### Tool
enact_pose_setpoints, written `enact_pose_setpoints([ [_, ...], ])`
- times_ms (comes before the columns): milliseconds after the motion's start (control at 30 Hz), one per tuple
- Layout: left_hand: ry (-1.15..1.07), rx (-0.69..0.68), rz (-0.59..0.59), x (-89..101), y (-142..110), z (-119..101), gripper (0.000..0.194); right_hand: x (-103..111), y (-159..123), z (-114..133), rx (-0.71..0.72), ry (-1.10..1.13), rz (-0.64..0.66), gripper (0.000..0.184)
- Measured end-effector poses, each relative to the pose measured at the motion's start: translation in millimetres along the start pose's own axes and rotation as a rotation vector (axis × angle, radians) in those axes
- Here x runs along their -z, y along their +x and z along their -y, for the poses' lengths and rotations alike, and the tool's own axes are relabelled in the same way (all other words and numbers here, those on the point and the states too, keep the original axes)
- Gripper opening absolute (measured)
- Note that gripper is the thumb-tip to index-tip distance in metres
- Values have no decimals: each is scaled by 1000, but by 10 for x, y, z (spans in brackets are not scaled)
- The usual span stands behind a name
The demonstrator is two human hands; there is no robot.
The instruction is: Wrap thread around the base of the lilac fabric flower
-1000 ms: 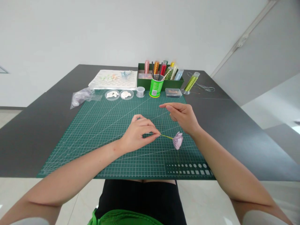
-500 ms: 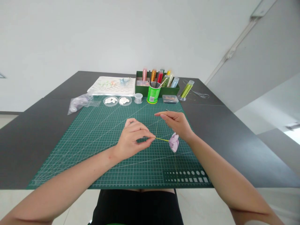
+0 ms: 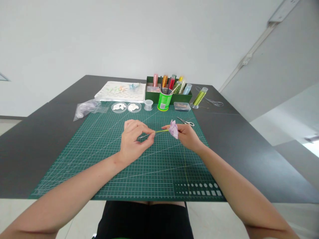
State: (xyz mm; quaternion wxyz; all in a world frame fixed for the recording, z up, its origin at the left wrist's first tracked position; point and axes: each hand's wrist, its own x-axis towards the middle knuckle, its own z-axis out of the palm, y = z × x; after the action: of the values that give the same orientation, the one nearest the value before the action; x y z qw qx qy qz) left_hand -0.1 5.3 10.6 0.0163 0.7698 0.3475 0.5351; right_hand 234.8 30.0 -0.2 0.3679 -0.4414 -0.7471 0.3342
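A pale purple flower (image 3: 173,129) lies sideways above the cutting mat, its bloom turned right. My left hand (image 3: 135,136) is closed, thumb and index finger pinching the thin yellow-green stem (image 3: 161,130); bare wire ends show behind the fingers. Just beyond the bloom, my right hand (image 3: 189,136) is closed with its index finger pointing left. Its fingertips are partly hidden by the flower, and they seem to pinch a fine thread (image 3: 185,162), whose tail runs down over the mat towards the front edge.
Scissors (image 3: 186,122) lie beyond my right hand on the green mat (image 3: 119,179). Behind stand a green tin (image 3: 164,101) of tools, a box (image 3: 183,98) of thread spools, a green spool (image 3: 200,98), dishes (image 3: 119,107) of white pieces and a plastic bag (image 3: 86,109).
My left hand has carried the flower up and to the left. The bloom now sits in front of my right hand's fingers, which have moved slightly lower. The scissors have come into fuller view.
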Motion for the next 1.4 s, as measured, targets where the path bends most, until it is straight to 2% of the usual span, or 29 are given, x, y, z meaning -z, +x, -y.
enact_pose_setpoints([
  [100, 26, 41, -27, 2, 19, 30, 14, 3, -19, 26, -18, -2, 54, 37],
  [200, 62, 75, -37, 3, 28, 54, 14, 22, -39, 76, -48, 24, 167, 41],
  [433, 168, 68, -65, -19, 23, 132, 14, 66, -119, 219, -39, 66, 394, 41],
  [667, 234, 113, 72, -105, -22, 249, 13, 92, -156, 304, 36, 123, 449, 38],
  [867, 250, 11, 256, -135, -70, 256, 14, 122, -162, 383, 66, 201, 374, 37],
  [1033, 214, -84, 378, -116, -63, 217, 11, 100, -156, 364, 50, 189, 210, 40],
  [1200, 168, -138, 428, -114, -66, 201, 12, 92, -147, 317, 64, 130, 22, 38],
  [1400, 83, -175, 432, -138, -100, 166, 15, 137, -108, 260, 50, 59, -62, 39],
])
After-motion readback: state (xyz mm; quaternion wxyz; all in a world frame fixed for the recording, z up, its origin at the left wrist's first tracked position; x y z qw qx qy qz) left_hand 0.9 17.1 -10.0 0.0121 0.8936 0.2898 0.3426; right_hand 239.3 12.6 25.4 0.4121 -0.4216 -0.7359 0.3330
